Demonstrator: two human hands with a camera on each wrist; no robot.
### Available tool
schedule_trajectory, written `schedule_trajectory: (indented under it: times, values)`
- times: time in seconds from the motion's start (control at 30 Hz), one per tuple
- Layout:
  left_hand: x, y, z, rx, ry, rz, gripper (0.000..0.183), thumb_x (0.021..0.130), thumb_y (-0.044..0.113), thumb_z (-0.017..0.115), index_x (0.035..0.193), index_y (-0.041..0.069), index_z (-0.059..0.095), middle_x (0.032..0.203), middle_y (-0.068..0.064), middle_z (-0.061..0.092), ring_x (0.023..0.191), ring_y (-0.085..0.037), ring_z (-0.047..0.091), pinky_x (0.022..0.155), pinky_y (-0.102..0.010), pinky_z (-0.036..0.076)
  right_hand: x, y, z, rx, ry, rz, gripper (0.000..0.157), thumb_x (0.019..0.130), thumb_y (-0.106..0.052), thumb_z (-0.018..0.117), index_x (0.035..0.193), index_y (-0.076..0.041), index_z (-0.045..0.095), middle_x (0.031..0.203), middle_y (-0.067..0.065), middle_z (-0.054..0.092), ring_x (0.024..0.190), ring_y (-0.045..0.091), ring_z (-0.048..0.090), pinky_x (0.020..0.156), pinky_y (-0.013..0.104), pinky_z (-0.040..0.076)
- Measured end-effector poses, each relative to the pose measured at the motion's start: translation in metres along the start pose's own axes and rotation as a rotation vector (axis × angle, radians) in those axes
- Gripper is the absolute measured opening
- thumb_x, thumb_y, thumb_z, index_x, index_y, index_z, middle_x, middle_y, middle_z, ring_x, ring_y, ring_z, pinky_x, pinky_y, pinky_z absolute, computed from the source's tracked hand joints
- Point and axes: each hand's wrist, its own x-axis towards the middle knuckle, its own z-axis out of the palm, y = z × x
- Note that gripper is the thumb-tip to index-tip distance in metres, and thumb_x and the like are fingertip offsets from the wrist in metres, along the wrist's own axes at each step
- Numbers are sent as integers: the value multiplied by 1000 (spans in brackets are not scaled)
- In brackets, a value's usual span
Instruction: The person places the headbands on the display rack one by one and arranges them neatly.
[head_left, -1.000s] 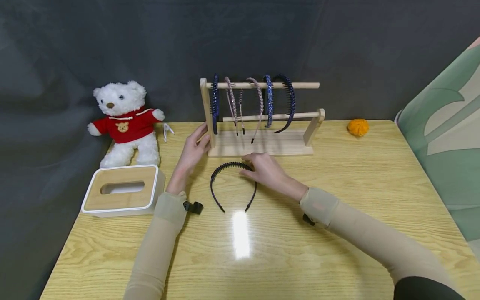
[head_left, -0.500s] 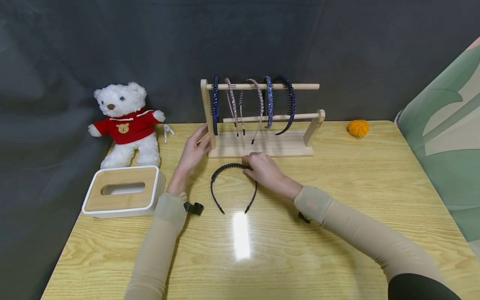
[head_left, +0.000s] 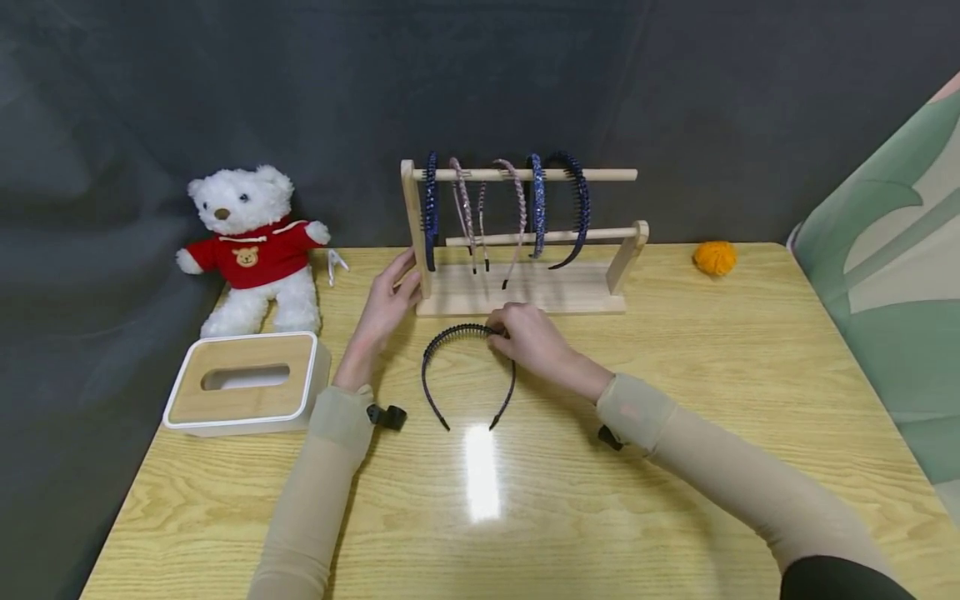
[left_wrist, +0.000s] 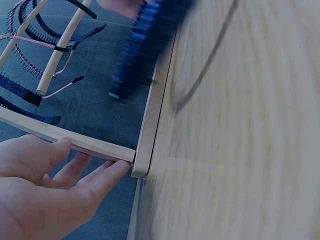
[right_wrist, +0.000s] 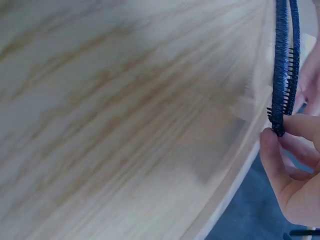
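Observation:
A dark blue toothed headband [head_left: 429, 364] is in front of the stand, its two ends toward the near side. My right hand [head_left: 534, 340] pinches its arch at the right between thumb and fingertips; the right wrist view shows this pinch on the headband [right_wrist: 281, 65] close up. My left hand [head_left: 386, 302] rests against the left upright of the wooden headband stand [head_left: 525, 292], fingers extended along its outer side in the left wrist view. Several headbands hang from the upper bar: dark blue ones [head_left: 431, 208], a glittery blue one [head_left: 538, 208] and thin pink ones [head_left: 521, 200].
At the left a white teddy bear [head_left: 258, 262] in a red top sits behind a tissue box [head_left: 240, 383] with a wooden lid. A small white clip-like thing [head_left: 334, 262] lies beside the bear. An orange yarn ball [head_left: 715, 258] is at the back right.
My right thumb has shifted slightly and closed onto the headband's arch. The headband has barely moved. My left hand stays at the stand's upright.

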Motion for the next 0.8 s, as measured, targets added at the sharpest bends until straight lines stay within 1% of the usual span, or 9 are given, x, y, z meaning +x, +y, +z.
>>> schedule_trajectory:
  times: [0.07, 0.17, 0.4, 0.57, 0.8]
  values:
    - [0, 0, 0, -2, 3, 5, 54, 115, 1, 42, 168, 5, 33, 171, -20, 33, 149, -43, 43, 122, -44, 43, -3, 0, -6, 53, 0, 16, 14, 94, 3, 78, 108, 4, 79, 101, 18, 78, 89, 28, 76, 80, 35, 68]
    - [0, 0, 1, -5, 4, 5, 54, 115, 1, 43, 168, 5, 33, 170, -20, 34, 149, -43, 44, 122, -44, 43, -8, -1, -17, 89, 7, 20, 14, 94, 5, 77, 108, 6, 78, 102, 19, 79, 90, 29, 78, 81, 37, 68]
    - [-1, 2, 1, 2, 6, -1, 54, 115, 1, 42, 168, 5, 32, 171, -19, 32, 149, -43, 43, 122, -45, 43, -20, 1, -39, 113, 70, 16, 14, 94, 1, 81, 106, 5, 77, 97, 17, 80, 88, 30, 79, 79, 42, 68]
    - [-1, 2, 0, 24, 1, -8, 54, 115, 2, 43, 168, 7, 32, 172, -18, 32, 149, -42, 43, 122, -44, 44, -27, 3, -48, 134, 99, 17, 15, 94, 0, 81, 106, 6, 77, 96, 18, 80, 86, 31, 79, 77, 42, 69]
    - [-1, -1, 0, 20, -2, -3, 54, 116, 3, 42, 169, 6, 31, 172, -19, 30, 150, -42, 42, 122, -46, 43, -37, 4, -62, 142, 134, 30, 14, 95, -2, 81, 107, 4, 77, 93, 15, 81, 83, 30, 79, 74, 44, 68]
